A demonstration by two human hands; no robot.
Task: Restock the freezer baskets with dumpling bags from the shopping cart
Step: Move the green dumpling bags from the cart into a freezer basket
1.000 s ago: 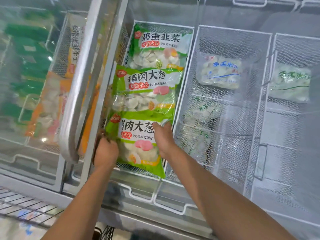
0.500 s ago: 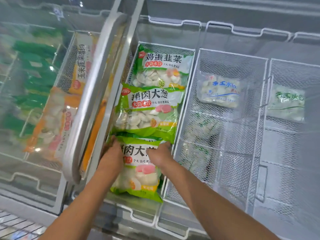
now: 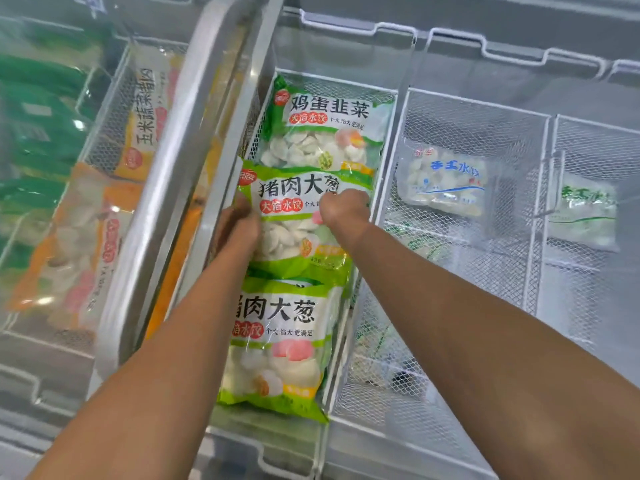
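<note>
Three green dumpling bags lie in a row in a white wire freezer basket [image 3: 388,140]. The near bag [image 3: 277,344] rests flat at the front. The middle bag [image 3: 294,233] lies beyond it, and the far bag [image 3: 322,129] sits at the back. My left hand [image 3: 239,223] grips the middle bag's left edge. My right hand [image 3: 343,206] is curled on its upper right part. Both forearms reach over the near bag.
The sliding glass lid's metal frame [image 3: 180,161] stands just left of the basket, with orange and green bags [image 3: 79,244] under the glass. The right baskets [image 3: 543,209] hold two pale dumpling bags [image 3: 446,181] and little else. The freezer's front rim [image 3: 263,441] runs below.
Both hands let go of the near bag, which now lies flat in the basket, and moved forward onto the middle bag. The camera came closer over the freezer.
</note>
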